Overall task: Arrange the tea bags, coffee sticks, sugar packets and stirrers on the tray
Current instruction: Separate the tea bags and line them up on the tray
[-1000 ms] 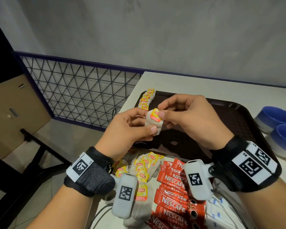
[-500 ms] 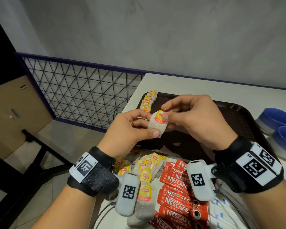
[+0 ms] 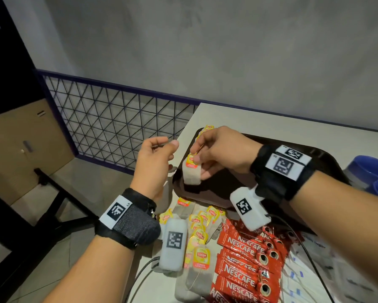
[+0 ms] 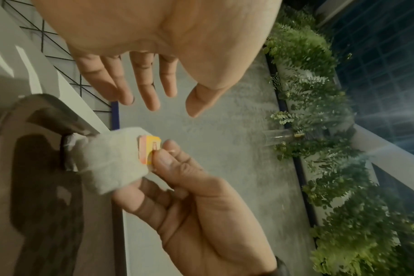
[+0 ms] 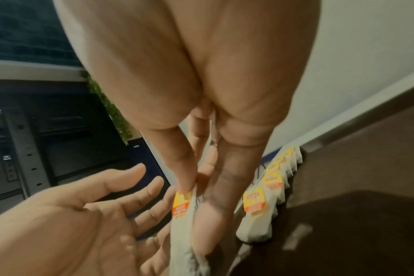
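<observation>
Head view shows the left hand (image 3: 155, 162) has let go and hangs relaxed, leaving the right hand (image 3: 223, 154) alone pinching the tea bag (image 3: 191, 171) over the tray's (image 3: 327, 162) near left corner; placing it in line looks next. Right wrist view adds the row of tea bags (image 5: 267, 198) already standing along the tray's left edge, mostly hidden from the head view. Loose bags and coffee sticks (image 3: 244, 256) wait on the bench (image 3: 271, 125)
</observation>
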A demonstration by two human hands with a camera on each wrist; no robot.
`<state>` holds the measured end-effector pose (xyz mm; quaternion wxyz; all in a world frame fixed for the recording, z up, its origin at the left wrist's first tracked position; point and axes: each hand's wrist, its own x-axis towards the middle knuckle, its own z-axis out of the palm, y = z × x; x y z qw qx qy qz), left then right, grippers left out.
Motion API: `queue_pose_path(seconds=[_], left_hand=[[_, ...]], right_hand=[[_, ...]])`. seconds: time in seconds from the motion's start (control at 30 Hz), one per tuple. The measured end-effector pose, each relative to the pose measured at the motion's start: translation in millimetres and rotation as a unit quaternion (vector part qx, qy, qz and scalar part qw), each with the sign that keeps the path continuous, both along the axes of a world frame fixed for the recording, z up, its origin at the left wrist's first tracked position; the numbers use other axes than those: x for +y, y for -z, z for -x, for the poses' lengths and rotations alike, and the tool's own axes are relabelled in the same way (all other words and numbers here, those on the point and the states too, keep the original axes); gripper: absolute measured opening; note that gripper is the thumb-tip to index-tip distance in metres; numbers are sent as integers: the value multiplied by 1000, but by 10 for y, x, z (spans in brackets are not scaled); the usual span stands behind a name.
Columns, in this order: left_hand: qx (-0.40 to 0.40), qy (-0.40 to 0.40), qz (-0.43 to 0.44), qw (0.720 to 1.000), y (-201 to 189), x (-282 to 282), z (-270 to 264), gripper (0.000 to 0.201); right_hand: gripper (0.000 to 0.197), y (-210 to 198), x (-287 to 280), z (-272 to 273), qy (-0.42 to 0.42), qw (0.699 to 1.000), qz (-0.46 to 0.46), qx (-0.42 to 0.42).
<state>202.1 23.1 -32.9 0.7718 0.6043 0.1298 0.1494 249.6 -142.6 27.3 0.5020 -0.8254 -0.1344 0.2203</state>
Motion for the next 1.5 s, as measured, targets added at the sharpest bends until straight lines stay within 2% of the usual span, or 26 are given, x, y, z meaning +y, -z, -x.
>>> queue_pose_path(seconds=[0.1, 0.23, 0.4, 0.6, 0.7, 0.83, 1.0, 1.13, 1.23, 1.3, 1.37, 1.43, 1.5], left_hand=[[24, 1, -17, 1000, -22, -15, 17, 14], [51, 33, -95, 994, -15, -13, 48, 12], [72, 91, -169, 979, -32, -14, 98, 11], [105, 116, -156, 975, -11, -24, 88, 11], [111, 118, -159, 974, 23, -18, 68, 9], [120, 121, -139, 975, 6, -12, 75, 8], [66, 116, -86, 987, -247, -25, 192, 8], [26, 135, -102, 985, -472, -25, 301, 15], [-1, 164, -122, 979, -639, -59, 469, 8], [-29, 192, -194, 962, -724, -74, 648, 8], [-40, 240, -283, 928, -724, -50, 854, 10], [-19, 308, -350, 884, -656, 10, 1047, 8], [15, 350, -396, 849, -547, 45, 1248, 8]], right_hand=[[20, 67, 125, -109, -4, 1000, 27, 13], [22, 170, 190, -273, 15, 992, 118, -30], [17, 219, 175, -404, 51, 992, 111, -25], [18, 268, 187, -434, 53, 990, 130, -14], [25, 291, 182, -462, 37, 984, 166, -57], [28, 249, 120, -427, 62, 982, 158, -88], [14, 6, -8, -63, 35, 976, 160, -143], [4, -197, -166, 463, -30, 975, 158, -154], [6, -225, -291, 845, -87, 968, 170, -163], [6, -138, -348, 1070, -125, 957, 206, -159], [15, 18, -378, 1246, -148, 934, 273, -174], [29, 170, -386, 1336, -163, 910, 332, -189], [36, 266, -391, 1396, -160, 902, 354, -189]])
